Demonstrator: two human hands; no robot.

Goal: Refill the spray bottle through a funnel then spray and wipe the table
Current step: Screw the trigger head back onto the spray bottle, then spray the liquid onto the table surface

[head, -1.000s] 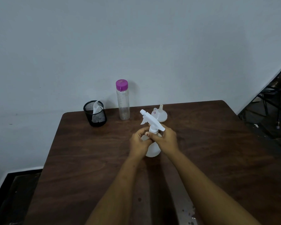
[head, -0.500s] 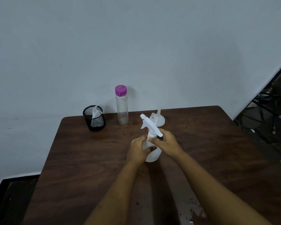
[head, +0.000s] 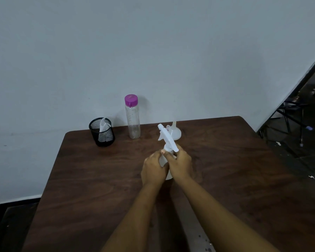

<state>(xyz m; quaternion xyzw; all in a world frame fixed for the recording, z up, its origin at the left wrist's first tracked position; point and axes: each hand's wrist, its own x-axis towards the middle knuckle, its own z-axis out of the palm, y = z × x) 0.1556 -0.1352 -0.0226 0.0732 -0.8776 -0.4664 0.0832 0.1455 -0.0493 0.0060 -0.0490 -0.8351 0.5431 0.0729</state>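
Observation:
A white spray bottle (head: 166, 139) stands mid-table, its trigger head pointing up and to the left. My left hand (head: 153, 170) grips the bottle's body. My right hand (head: 180, 165) curls round the neck just under the trigger head. Most of the body is hidden behind both hands. Right behind the bottle a white funnel (head: 175, 132) rests upside down on the brown wooden table (head: 225, 160). A clear water bottle (head: 133, 118) with a purple cap stands at the table's back edge.
A black mesh cup (head: 102, 132) holding a white cloth stands at the back left corner. The wall runs along the table's far edge. Floor drops away to the left. Dark metal frames stand at the right.
The view has tilted, so everything sits lower in frame. Both hands have stayed on the spray bottle, with my right hand shifted slightly round the neck.

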